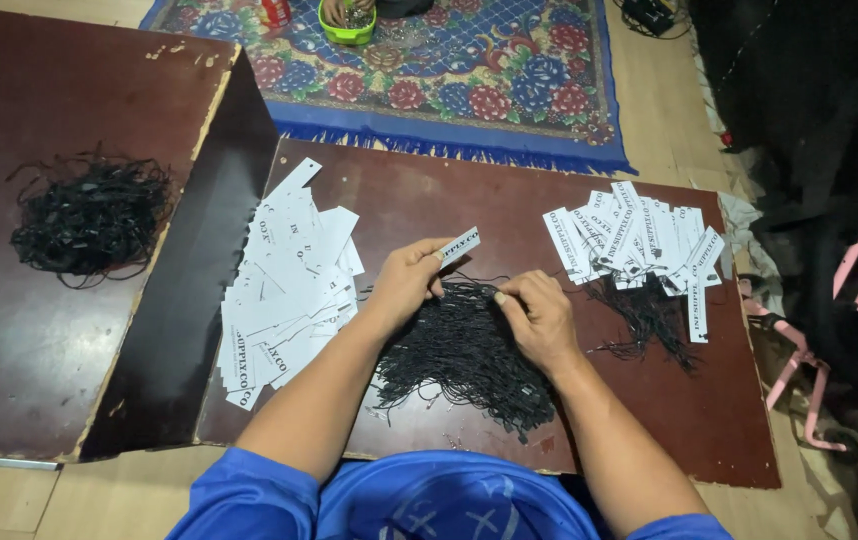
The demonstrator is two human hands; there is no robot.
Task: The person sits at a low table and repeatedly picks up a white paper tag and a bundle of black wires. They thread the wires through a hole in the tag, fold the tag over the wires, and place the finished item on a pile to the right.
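Note:
My left hand [407, 282] pinches a narrow white paper tag [461, 244] above a heap of thin black strings [464, 352] in the middle of the dark brown board [429, 200]. My right hand [539, 315] rests on the right side of that heap, its fingertips pinching at a strand. A spread of loose white tags [284, 290] lies left of my left hand. To the right of my right hand lies a fan of white tags with black strings attached [639, 245].
A second bundle of black strings [89, 215] sits on a larger brown board [29, 330] at the left. A floral rug [469, 80] lies beyond, with a green bowl [347, 22] on it. Dark cloth and a pink frame [829, 340] stand at the right.

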